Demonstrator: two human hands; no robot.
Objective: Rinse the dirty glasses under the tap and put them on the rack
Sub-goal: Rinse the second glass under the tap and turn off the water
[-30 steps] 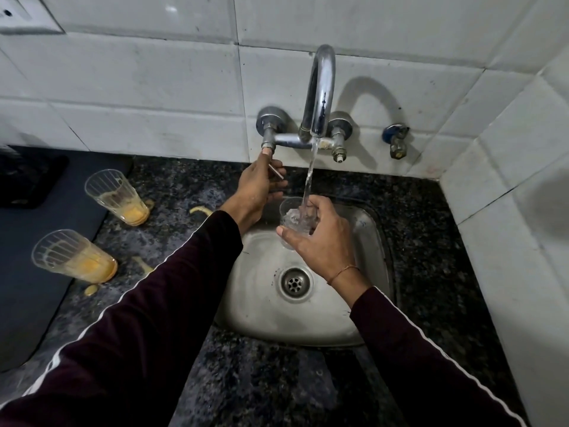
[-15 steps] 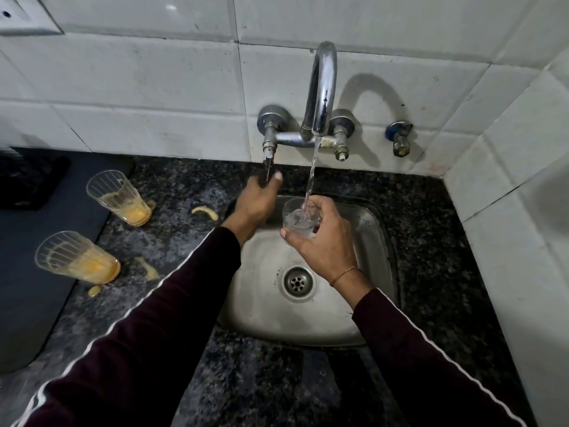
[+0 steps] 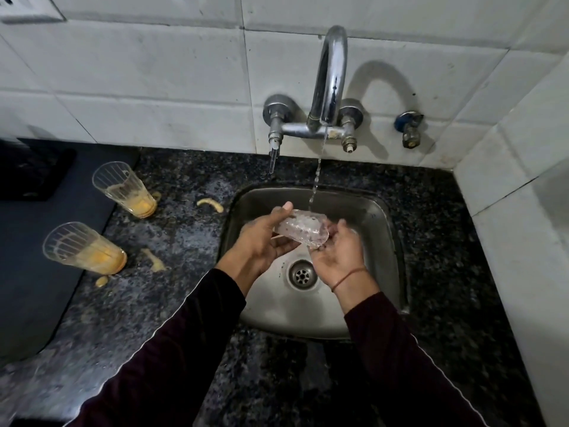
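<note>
A clear glass (image 3: 303, 230) lies sideways over the steel sink (image 3: 381, 229), held between both hands. My left hand (image 3: 261, 241) grips its left end and my right hand (image 3: 338, 257) cups its right end from below. A thin stream of water falls from the chrome tap (image 3: 331, 78) onto the glass. Two dirty glasses with orange residue stand on the dark counter at the left: one farther back (image 3: 124, 189), one nearer (image 3: 81, 249).
Orange spills and scraps (image 3: 211, 204) dot the speckled granite counter (image 3: 172, 241). A dark mat (image 3: 37, 272) covers the far left. White tiled walls stand behind and to the right. A small valve (image 3: 409, 131) sticks out right of the tap. No rack is in view.
My left hand left the tap handle and came down onto the glass. The glass has turned from upright to sideways, lower in the sink. The water stream has thinned.
</note>
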